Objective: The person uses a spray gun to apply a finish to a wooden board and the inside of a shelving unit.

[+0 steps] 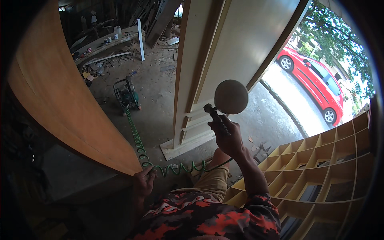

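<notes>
Before the pale door [236, 44], right hand [227, 138] fingers clench the spray gun [224, 104] handle, cup above; left hand [144, 181] grips the green coiled hose [138, 142].

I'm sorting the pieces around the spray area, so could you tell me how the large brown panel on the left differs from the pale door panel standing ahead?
The brown panel is plain, smooth and orange-brown; the pale door panel is cream with raised mouldings and slats. The left hand grips the brown panel's lower corner, while the door panel stands untouched, with the right hand holding a spray gun before it. Both stand roughly upright.
</notes>
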`<state>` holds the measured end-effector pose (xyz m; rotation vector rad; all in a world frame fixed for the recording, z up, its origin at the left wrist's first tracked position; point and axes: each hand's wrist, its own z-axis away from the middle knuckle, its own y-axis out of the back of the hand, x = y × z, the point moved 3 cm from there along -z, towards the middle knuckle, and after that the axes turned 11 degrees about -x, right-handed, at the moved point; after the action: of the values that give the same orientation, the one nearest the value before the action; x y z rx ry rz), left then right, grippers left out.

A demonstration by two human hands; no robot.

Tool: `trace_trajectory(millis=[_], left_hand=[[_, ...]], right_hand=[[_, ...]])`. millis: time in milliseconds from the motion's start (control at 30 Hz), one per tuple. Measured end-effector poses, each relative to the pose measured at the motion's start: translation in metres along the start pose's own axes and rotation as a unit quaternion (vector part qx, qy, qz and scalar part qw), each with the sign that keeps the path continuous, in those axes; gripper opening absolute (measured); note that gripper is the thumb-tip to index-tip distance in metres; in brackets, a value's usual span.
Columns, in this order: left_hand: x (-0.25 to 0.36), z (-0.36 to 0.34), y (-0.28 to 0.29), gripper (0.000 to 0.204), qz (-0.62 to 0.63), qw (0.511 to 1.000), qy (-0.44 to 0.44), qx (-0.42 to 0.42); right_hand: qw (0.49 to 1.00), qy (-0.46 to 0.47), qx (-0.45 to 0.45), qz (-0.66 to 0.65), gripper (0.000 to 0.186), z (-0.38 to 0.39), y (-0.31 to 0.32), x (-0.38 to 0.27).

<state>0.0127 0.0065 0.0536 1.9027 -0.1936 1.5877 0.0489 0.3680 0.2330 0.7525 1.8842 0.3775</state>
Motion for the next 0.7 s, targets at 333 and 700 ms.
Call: trace_trajectory(millis=[333,700], left_hand=[[0.031,-0.009,0.002,0.029,0.024,0.999,-0.028,-0.015],[0.116,-0.019,0.031,0.033,0.129,0.976,-0.178,0.009]], right_hand=[[0.993,-0.049,-0.073,0.078,0.023,-0.050,0.045,-0.052],[0.946,0.060,0.074,0.309,0.023,-0.185,0.245,-0.300]])
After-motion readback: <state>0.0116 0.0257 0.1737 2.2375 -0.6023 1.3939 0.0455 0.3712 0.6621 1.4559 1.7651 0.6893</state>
